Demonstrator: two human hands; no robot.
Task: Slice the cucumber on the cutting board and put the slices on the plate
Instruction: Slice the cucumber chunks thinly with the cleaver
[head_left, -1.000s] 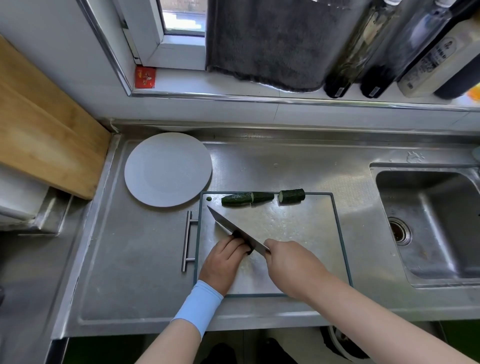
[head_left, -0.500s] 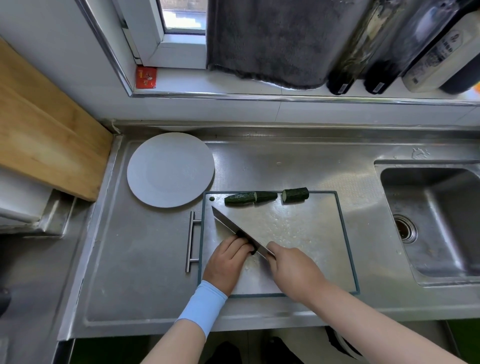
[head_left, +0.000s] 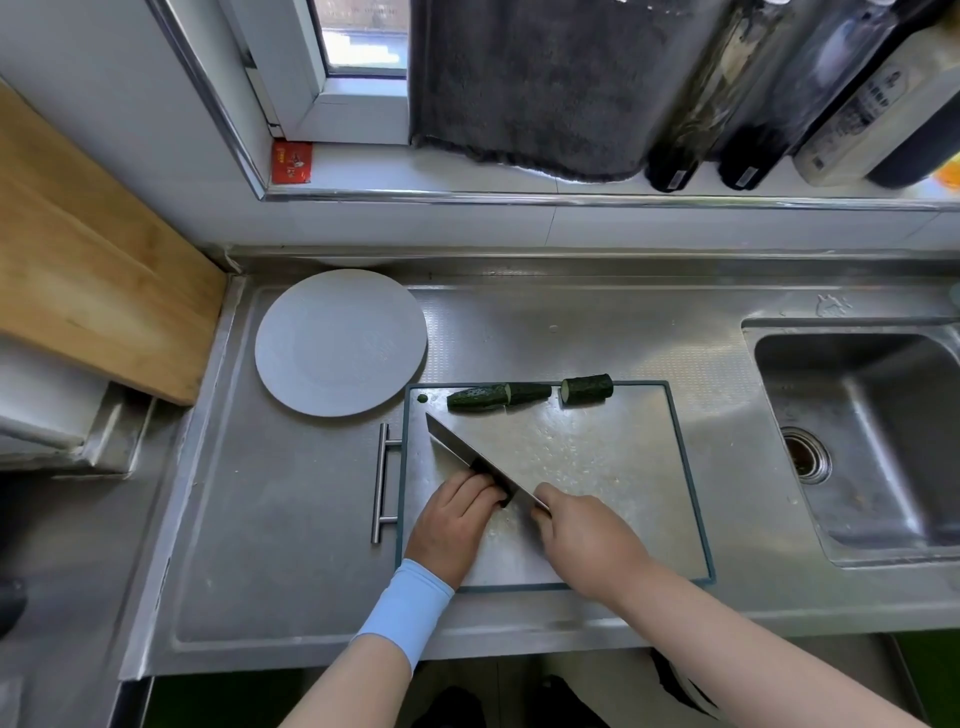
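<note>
A dark cucumber piece (head_left: 503, 500) lies near the middle of the cutting board (head_left: 623, 467), mostly hidden under the curled fingers of the left hand (head_left: 452, 525), which hold it down. The knife (head_left: 462, 449) runs slantwise just beside those fingertips, its tip pointing to the board's far left corner. The right hand (head_left: 587, 540) is closed round the handle, which cannot be seen. Along the board's far edge lie a long cucumber section (head_left: 498, 397), cut through once, and a short stub (head_left: 587, 388) just to its right. The grey plate (head_left: 340, 343) sits on the steel counter (head_left: 291, 519) just beyond the board's left corner, with no slices on it. The sink (head_left: 872, 441) is to the right.
</note>
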